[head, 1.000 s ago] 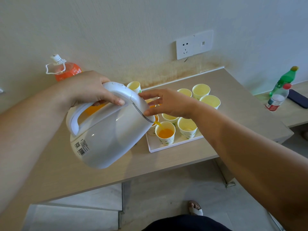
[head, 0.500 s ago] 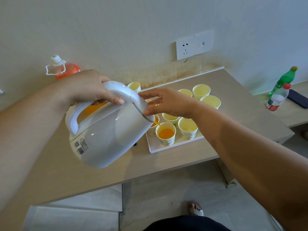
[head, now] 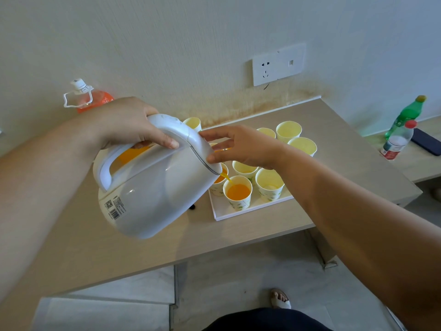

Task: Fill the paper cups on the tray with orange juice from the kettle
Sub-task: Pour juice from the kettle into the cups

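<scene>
Risk: the front paper cup (head: 238, 192) looks nearly full. Holding the tilt too long would likely spill orange juice (head: 238, 191) onto the white tray (head: 241, 213), and a nudge from the spout could tip the light cup.
Left hand: the left hand (head: 128, 123) wraps the handle of the white kettle (head: 152, 187), tilted over the tray's left edge and pouring.
Right hand: the right hand (head: 238, 149) reaches across, its straight fingers steadying the lid and grasping nothing.
Cups: several others appear unfilled.
</scene>
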